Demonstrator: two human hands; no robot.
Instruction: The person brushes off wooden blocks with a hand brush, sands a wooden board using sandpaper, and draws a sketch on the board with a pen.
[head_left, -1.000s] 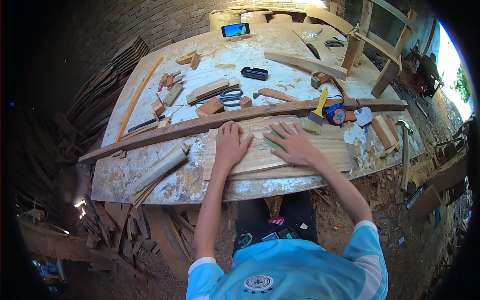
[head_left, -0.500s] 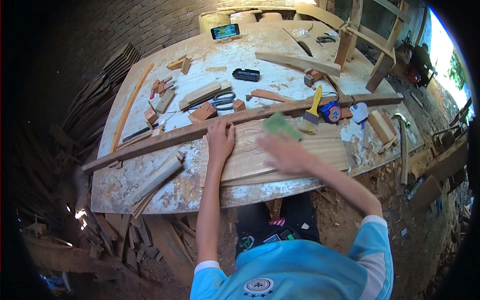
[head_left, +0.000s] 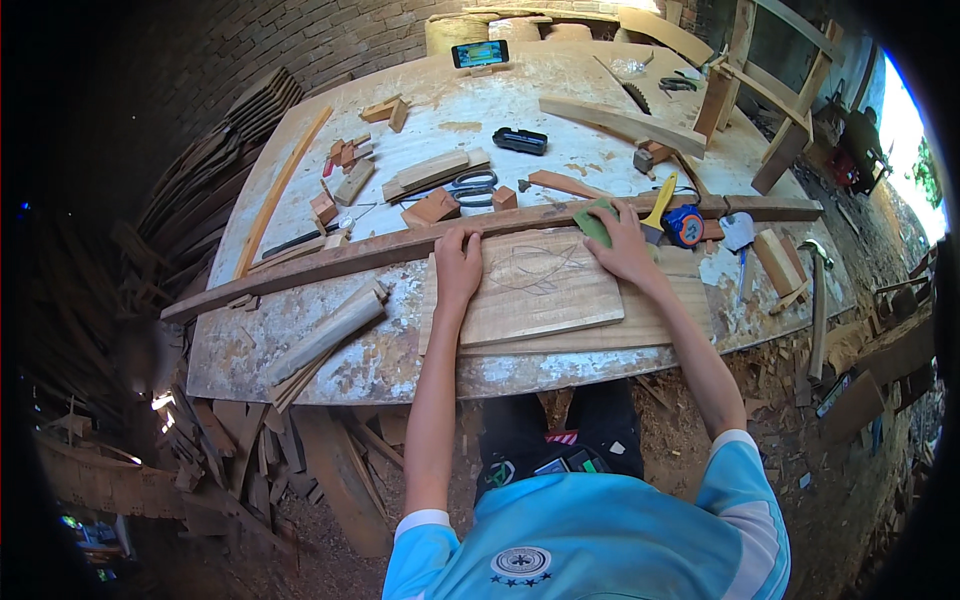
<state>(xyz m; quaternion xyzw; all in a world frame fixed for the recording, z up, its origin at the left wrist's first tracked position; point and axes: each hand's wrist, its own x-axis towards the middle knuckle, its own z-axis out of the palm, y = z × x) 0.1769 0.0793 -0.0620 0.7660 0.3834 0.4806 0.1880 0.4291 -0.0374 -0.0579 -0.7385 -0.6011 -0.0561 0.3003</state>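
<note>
A pale wooden board (head_left: 560, 305) with curved pencil lines on its face lies on top of another wooden board (head_left: 680, 300). My left hand (head_left: 458, 265) presses on the upper board's far left corner, its fingers bent over the edge by the long brown beam (head_left: 370, 257). Pinched in my right hand (head_left: 627, 245) is a piece of green sandpaper (head_left: 594, 222), at the board's far right corner against the beam. My right palm covers part of that corner.
Right of my right hand lie a yellow-handled paintbrush (head_left: 660, 205), a blue tape measure (head_left: 684, 226) and a hammer (head_left: 819, 290). Scissors (head_left: 473, 187) and wood blocks (head_left: 432, 208) sit beyond the beam. Wood strips (head_left: 330, 335) lie at left. A phone (head_left: 480, 54) stands at the back.
My right hand, blurred over the middle of the board before, has moved away from me and rightward with the sandpaper. The pencil lines show more fully. My left hand stays at its corner.
</note>
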